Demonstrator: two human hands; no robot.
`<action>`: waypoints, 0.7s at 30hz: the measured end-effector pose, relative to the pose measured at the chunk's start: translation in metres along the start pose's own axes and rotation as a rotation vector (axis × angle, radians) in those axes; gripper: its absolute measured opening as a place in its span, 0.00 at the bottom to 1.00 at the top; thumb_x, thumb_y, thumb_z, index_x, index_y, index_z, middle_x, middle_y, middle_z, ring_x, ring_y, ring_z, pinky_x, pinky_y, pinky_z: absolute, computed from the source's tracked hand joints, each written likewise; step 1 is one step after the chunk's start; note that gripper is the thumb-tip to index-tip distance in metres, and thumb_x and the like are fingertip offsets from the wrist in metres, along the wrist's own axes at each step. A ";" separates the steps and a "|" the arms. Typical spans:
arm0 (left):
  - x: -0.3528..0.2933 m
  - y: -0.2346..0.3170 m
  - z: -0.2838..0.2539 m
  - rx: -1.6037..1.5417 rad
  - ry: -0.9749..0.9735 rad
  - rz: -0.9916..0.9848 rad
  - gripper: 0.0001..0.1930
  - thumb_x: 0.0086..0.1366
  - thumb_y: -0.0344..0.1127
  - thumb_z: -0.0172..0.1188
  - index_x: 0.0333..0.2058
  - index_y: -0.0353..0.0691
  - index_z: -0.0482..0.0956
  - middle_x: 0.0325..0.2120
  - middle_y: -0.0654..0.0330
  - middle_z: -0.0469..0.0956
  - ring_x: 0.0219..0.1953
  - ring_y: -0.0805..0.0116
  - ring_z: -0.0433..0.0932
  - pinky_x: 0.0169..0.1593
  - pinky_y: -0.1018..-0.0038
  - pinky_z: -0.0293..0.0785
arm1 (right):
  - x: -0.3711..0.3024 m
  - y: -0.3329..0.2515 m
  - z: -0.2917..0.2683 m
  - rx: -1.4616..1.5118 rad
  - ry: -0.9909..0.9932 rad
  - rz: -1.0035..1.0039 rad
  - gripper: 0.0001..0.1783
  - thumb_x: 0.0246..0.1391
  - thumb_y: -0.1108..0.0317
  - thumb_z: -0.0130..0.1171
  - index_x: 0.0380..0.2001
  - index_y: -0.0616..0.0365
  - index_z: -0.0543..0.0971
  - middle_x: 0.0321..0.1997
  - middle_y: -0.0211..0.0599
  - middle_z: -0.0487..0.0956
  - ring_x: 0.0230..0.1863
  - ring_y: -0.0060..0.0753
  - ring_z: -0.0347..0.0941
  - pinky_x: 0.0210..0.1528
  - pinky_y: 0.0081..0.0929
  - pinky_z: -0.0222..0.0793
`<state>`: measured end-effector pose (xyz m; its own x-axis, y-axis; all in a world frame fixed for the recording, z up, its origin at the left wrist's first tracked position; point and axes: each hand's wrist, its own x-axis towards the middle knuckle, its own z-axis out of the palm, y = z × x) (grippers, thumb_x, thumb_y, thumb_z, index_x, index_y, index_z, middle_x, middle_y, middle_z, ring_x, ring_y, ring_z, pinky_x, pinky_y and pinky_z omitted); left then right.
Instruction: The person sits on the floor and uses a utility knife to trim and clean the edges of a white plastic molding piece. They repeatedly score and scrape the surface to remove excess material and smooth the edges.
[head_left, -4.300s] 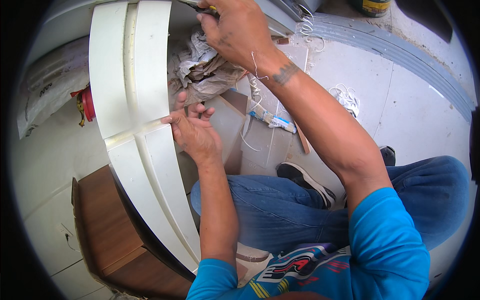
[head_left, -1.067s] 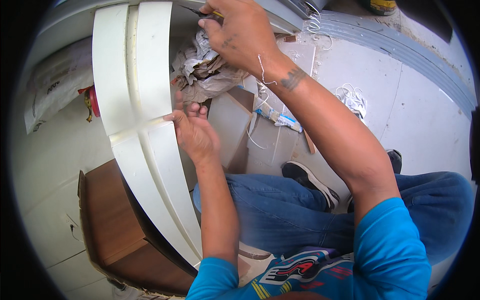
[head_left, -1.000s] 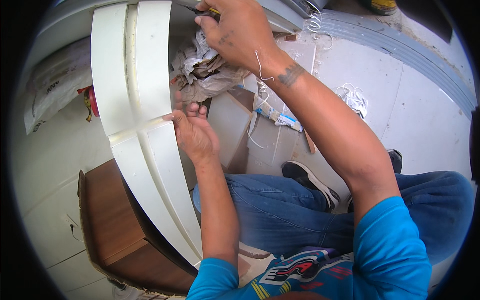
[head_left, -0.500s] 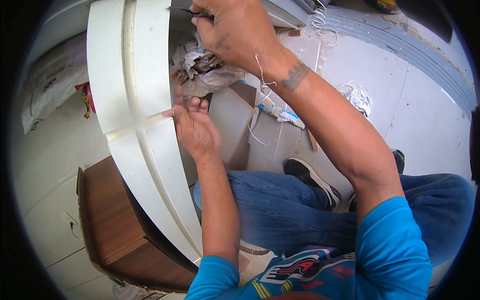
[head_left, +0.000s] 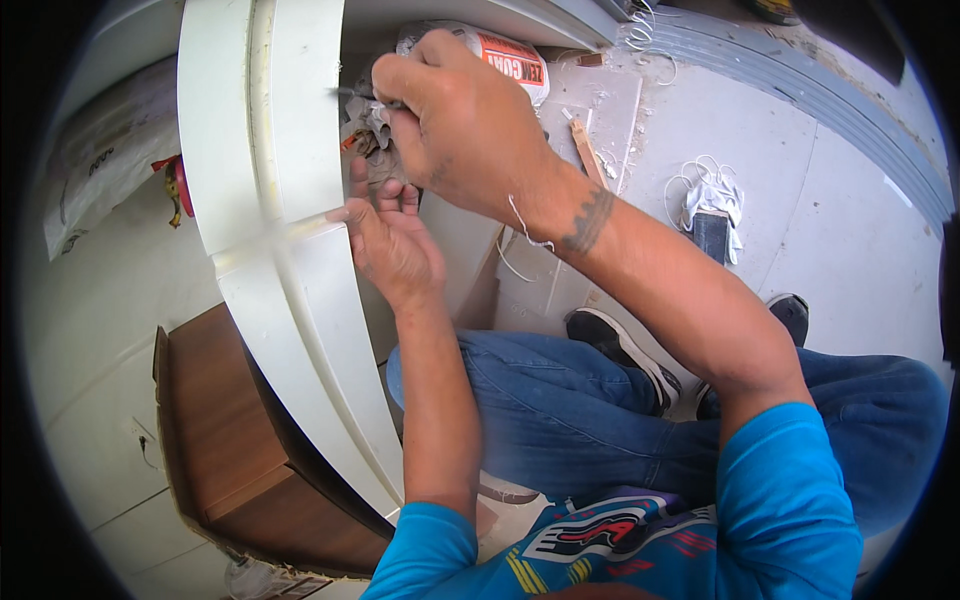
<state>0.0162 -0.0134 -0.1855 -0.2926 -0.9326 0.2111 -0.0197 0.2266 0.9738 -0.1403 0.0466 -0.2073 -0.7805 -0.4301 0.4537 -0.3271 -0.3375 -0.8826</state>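
A long white panel (head_left: pixel 315 120) with a lengthwise groove and a cross groove runs along my left side. My left hand (head_left: pixel 398 248) is at its right edge, the thumb touching the end of the cross groove and the other fingers spread off the edge. My right hand (head_left: pixel 455 125) is closed on a thin pointed tool (head_left: pixel 345 93), its tip beside the panel's right edge, farther away than my left hand. Most of the tool is hidden by my fingers, so its kind cannot be told. A white thread hangs at my right wrist.
Behind my right hand lie a white and orange bag (head_left: pixel 515 68) and crumpled paper (head_left: pixel 385 165). A wood strip (head_left: pixel 588 150), a white cloth (head_left: pixel 718 195) and a dark block (head_left: pixel 711 237) lie on the floor to the right. A brown wooden cabinet (head_left: pixel 225 400) stands left, below the panel.
My right hand has come nearer along the panel's edge with the tool, uncovering the bag behind it. My left hand stays at the cross groove.
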 end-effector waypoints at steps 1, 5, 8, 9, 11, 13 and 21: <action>0.000 0.000 0.001 -0.004 -0.008 0.012 0.43 0.77 0.67 0.62 0.75 0.42 0.64 0.70 0.56 0.73 0.49 0.68 0.75 0.57 0.65 0.75 | -0.005 -0.003 0.000 0.006 -0.013 0.009 0.08 0.60 0.71 0.68 0.42 0.54 0.83 0.39 0.46 0.79 0.39 0.54 0.81 0.38 0.49 0.79; 0.003 -0.002 0.000 -0.052 -0.041 -0.021 0.43 0.77 0.65 0.63 0.75 0.38 0.63 0.69 0.54 0.73 0.55 0.64 0.77 0.61 0.63 0.81 | -0.020 -0.014 0.001 0.040 -0.065 0.059 0.09 0.59 0.71 0.69 0.43 0.54 0.82 0.41 0.45 0.78 0.40 0.54 0.82 0.38 0.48 0.80; -0.001 0.004 0.003 -0.077 -0.092 -0.067 0.44 0.77 0.63 0.63 0.75 0.34 0.62 0.69 0.53 0.73 0.62 0.61 0.77 0.66 0.61 0.81 | -0.032 -0.020 0.004 0.069 -0.082 0.058 0.10 0.58 0.71 0.69 0.43 0.54 0.82 0.41 0.44 0.78 0.40 0.54 0.82 0.38 0.47 0.81; -0.003 0.006 0.003 -0.082 -0.113 -0.078 0.44 0.78 0.63 0.63 0.75 0.33 0.62 0.69 0.52 0.73 0.65 0.59 0.77 0.68 0.60 0.80 | -0.036 -0.022 0.004 0.074 -0.085 0.050 0.10 0.58 0.71 0.70 0.43 0.53 0.82 0.41 0.43 0.77 0.40 0.54 0.82 0.38 0.47 0.82; -0.002 0.005 -0.001 -0.049 -0.111 -0.082 0.43 0.78 0.63 0.63 0.74 0.32 0.64 0.68 0.52 0.73 0.67 0.59 0.77 0.69 0.61 0.79 | -0.042 -0.025 0.004 0.071 -0.123 0.083 0.11 0.57 0.71 0.70 0.43 0.53 0.82 0.41 0.43 0.77 0.40 0.54 0.83 0.38 0.46 0.82; 0.002 0.000 -0.007 0.006 -0.108 -0.069 0.42 0.79 0.63 0.62 0.73 0.32 0.65 0.68 0.51 0.73 0.67 0.60 0.77 0.70 0.61 0.79 | -0.048 -0.027 0.005 0.072 -0.143 0.102 0.11 0.57 0.71 0.70 0.44 0.52 0.82 0.42 0.43 0.77 0.40 0.53 0.83 0.38 0.46 0.82; 0.013 -0.011 -0.026 -0.087 -0.087 -0.039 0.34 0.85 0.57 0.53 0.75 0.36 0.65 0.66 0.51 0.75 0.64 0.60 0.79 0.67 0.63 0.82 | -0.066 -0.036 0.008 0.053 -0.213 0.111 0.11 0.58 0.68 0.70 0.43 0.52 0.81 0.43 0.44 0.76 0.40 0.54 0.83 0.38 0.47 0.82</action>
<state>0.0371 -0.0355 -0.1915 -0.3752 -0.9114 0.1688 0.0498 0.1621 0.9855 -0.0725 0.0802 -0.2041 -0.6786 -0.6317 0.3747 -0.2130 -0.3190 -0.9235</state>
